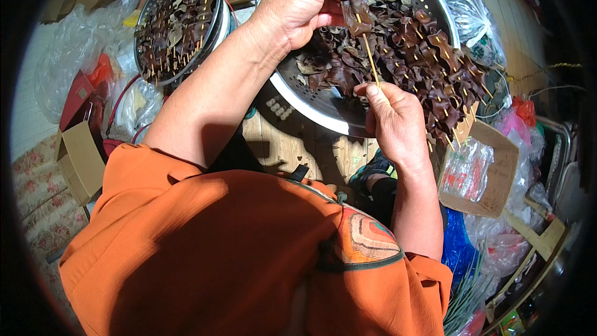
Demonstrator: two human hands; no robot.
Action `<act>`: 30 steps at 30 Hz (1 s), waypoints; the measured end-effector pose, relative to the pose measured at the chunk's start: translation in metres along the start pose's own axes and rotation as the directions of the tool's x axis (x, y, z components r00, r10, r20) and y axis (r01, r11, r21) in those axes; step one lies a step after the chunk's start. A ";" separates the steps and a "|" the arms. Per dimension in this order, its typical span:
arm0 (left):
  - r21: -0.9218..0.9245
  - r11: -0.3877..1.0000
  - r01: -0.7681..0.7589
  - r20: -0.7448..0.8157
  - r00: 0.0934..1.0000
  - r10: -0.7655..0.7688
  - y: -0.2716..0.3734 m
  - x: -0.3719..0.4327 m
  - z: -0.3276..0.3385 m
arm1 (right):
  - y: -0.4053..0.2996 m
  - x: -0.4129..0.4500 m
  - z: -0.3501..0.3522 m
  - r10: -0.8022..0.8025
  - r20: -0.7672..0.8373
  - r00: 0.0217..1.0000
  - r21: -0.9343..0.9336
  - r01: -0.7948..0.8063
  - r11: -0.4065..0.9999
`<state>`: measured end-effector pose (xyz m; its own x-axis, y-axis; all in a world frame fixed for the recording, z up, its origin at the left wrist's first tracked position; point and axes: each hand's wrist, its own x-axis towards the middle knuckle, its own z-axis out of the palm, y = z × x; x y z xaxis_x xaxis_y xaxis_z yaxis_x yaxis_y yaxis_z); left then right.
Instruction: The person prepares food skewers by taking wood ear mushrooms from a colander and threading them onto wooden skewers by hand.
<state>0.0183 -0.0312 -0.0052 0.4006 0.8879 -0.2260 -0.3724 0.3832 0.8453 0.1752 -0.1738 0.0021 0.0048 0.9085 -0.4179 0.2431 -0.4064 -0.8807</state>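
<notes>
Between the fingertips of my left hand (298, 7) is a dark brown piece of wood ear fungus (359, 15), threaded on the upper part of a thin wooden skewer (371, 59). My right hand (399, 119) pinches the skewer's lower end. Under both hands lies a large perforated metal basin (322, 119) with loose wood ear (333, 67) in it. Many filled skewers (440, 79) are piled on its right side and overhang the rim. A smaller metal colander (218, 9) at the upper left holds more filled skewers (179, 32).
An open cardboard box (501, 168) with clear plastic packaging stands right of the basin. Clear plastic bags (60, 65) and a cardboard carton (84, 158) lie at the left. A tied clear bag (473, 21) sits at the upper right. My foot in a sandal (373, 168) is below the basin.
</notes>
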 end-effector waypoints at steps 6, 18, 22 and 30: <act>-0.128 0.987 0.094 -0.042 0.994 -0.101 -0.006 -0.001 0.005 | 0.003 -0.001 0.004 -0.011 -0.027 1.000 -0.045 0.010 0.999; -0.083 0.996 -0.045 -0.055 0.998 0.040 -0.006 0.003 -0.002 | 0.003 -0.002 0.003 -0.018 -0.040 0.999 -0.065 0.015 0.998; -0.206 0.954 0.219 0.019 0.975 -0.220 -0.005 0.002 0.002 | 0.005 -0.003 0.004 -0.026 -0.050 0.998 -0.063 0.023 0.998; -0.225 0.916 0.332 0.074 0.943 -0.324 -0.013 -0.008 0.010 | 0.003 -0.001 0.002 0.008 -0.060 0.998 -0.043 -0.010 0.999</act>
<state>0.0282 -0.0461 -0.0096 0.5601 0.6947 -0.4513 -0.3962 0.7030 0.5906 0.1742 -0.1760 -0.0011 0.0646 0.9095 -0.4107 0.2843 -0.4113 -0.8661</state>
